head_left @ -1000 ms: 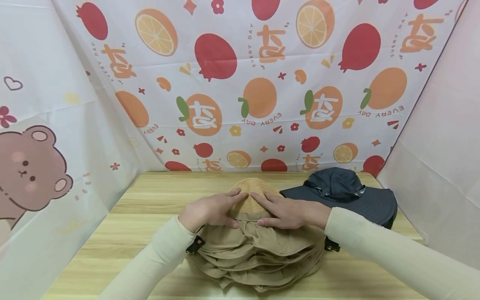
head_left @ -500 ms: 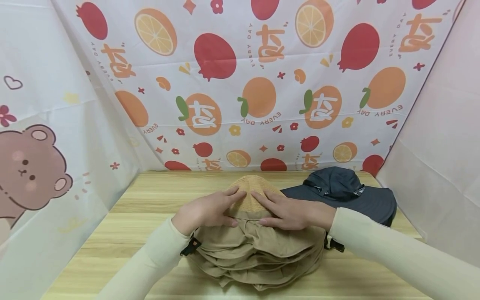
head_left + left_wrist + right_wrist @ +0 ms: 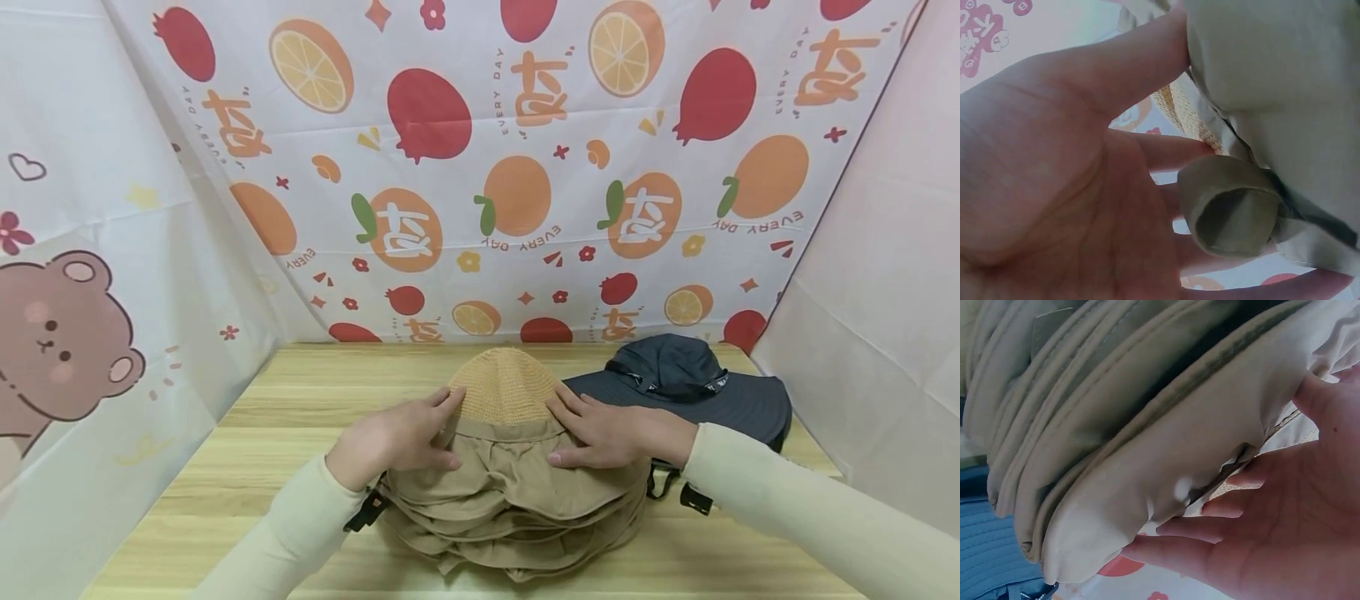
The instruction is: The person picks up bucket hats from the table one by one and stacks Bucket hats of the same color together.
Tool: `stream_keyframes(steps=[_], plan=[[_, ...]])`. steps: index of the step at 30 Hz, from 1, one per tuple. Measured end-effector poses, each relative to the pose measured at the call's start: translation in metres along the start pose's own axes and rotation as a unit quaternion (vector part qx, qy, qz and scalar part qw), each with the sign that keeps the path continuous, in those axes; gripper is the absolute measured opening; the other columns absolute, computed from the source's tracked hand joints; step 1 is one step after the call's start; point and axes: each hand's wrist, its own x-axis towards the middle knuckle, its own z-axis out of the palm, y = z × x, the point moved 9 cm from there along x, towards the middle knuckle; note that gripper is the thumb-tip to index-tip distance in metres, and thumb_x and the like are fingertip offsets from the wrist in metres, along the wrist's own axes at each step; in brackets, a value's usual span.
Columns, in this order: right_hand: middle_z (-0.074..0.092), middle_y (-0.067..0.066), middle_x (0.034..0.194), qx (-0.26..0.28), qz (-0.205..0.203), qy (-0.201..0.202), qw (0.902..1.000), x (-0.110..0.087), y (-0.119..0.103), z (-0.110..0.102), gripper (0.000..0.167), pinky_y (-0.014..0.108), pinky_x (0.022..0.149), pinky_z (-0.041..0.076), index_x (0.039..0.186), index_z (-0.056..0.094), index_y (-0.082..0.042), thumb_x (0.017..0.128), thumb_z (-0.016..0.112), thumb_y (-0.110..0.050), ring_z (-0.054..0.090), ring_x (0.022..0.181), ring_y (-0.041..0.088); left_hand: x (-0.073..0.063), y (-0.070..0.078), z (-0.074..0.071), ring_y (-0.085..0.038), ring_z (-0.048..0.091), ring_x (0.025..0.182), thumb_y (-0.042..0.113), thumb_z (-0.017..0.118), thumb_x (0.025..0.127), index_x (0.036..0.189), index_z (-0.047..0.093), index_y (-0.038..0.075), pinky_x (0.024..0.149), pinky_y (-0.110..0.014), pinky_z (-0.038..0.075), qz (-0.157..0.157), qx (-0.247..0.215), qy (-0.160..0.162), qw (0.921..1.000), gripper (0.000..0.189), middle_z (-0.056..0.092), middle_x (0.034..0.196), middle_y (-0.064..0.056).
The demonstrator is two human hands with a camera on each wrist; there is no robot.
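A khaki sun hat (image 3: 502, 492) with a yellow woven crown (image 3: 504, 383) sits at the middle of the wooden table, its cloth gathered in several folds below. My left hand (image 3: 397, 439) rests against its left side, thumb on the khaki cloth and fingers reaching to the crown's edge. Opposite it, my right hand (image 3: 609, 432) touches the right side, fingertips at the crown and thumb on the cloth. The left wrist view has a rolled khaki loop (image 3: 1232, 206) in front of my extended fingers. Stacked stitched folds (image 3: 1166, 444) lie beside my straight fingers in the right wrist view.
A dark navy wide-brimmed hat (image 3: 671, 375) lies at the back right, partly behind my right hand. Black buckles (image 3: 366, 510) hang from the khaki hat's sides. A fruit-print cloth (image 3: 480, 192) stands behind the wooden table (image 3: 247, 467).
Both hands have slid apart, outward and slightly toward me, uncovering more of the woven crown. The buckles at both sides have shifted outward; the navy hat stays in place.
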Motion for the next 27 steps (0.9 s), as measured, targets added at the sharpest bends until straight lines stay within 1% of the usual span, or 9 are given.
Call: stream_keyframes(steps=[4, 12, 19, 22, 27], plan=[[-0.006, 0.011, 0.175, -0.001, 0.004, -0.003, 1.0000, 0.0022, 0.0022, 0.0020, 0.085, 0.060, 0.124, 0.028, 0.167, 0.012, -0.015, 0.104, 0.046, -0.061, 0.015, 0.159, 0.046, 0.0026, -0.0030, 0.0036, -0.044, 0.042, 0.148, 0.038, 0.078, 0.092, 0.165, 0.023, 0.008, 0.118, -0.056, 0.039, 0.003, 0.001, -0.003, 1.0000, 0.096, 0.026, 0.168, -0.025], [-0.005, 0.012, 0.175, -0.002, -0.001, -0.002, 1.0000, 0.0018, 0.0006, 0.0041, 0.086, 0.061, 0.123, 0.029, 0.167, 0.012, -0.014, 0.104, 0.047, -0.060, 0.018, 0.158, 0.048, 0.0029, -0.0035, 0.0050, -0.043, 0.041, 0.148, 0.037, 0.077, 0.093, 0.165, 0.023, 0.007, 0.118, -0.055, 0.039, 0.008, 0.001, -0.007, 0.9999, 0.095, 0.026, 0.168, -0.025], [-0.005, 0.013, 0.175, -0.001, -0.004, -0.008, 1.0000, 0.0015, 0.0012, 0.0059, 0.088, 0.061, 0.123, 0.030, 0.167, 0.011, -0.014, 0.103, 0.050, -0.059, 0.020, 0.156, 0.049, 0.0014, -0.0064, 0.0059, -0.043, 0.039, 0.150, 0.038, 0.078, 0.092, 0.165, 0.022, 0.009, 0.119, -0.056, 0.037, 0.009, -0.011, -0.005, 0.9999, 0.096, 0.025, 0.169, -0.022], [-0.006, 0.013, 0.175, 0.006, -0.008, -0.010, 0.9999, 0.0023, 0.0019, 0.0070, 0.088, 0.061, 0.123, 0.029, 0.167, 0.010, -0.014, 0.103, 0.050, -0.059, 0.021, 0.157, 0.048, 0.0011, -0.0084, 0.0066, -0.042, 0.038, 0.151, 0.038, 0.077, 0.092, 0.165, 0.022, 0.009, 0.120, -0.056, 0.036, 0.016, -0.019, -0.004, 0.9997, 0.096, 0.024, 0.170, -0.021], [-0.006, 0.013, 0.175, 0.017, -0.019, -0.009, 0.9996, 0.0047, 0.0029, 0.0051, 0.088, 0.058, 0.123, 0.031, 0.167, 0.009, -0.014, 0.103, 0.050, -0.059, 0.024, 0.158, 0.041, 0.0033, -0.0096, 0.0048, -0.042, 0.036, 0.152, 0.036, 0.078, 0.092, 0.164, 0.024, 0.005, 0.122, -0.055, 0.033, 0.039, -0.027, 0.001, 0.9989, 0.095, 0.025, 0.169, -0.021]])
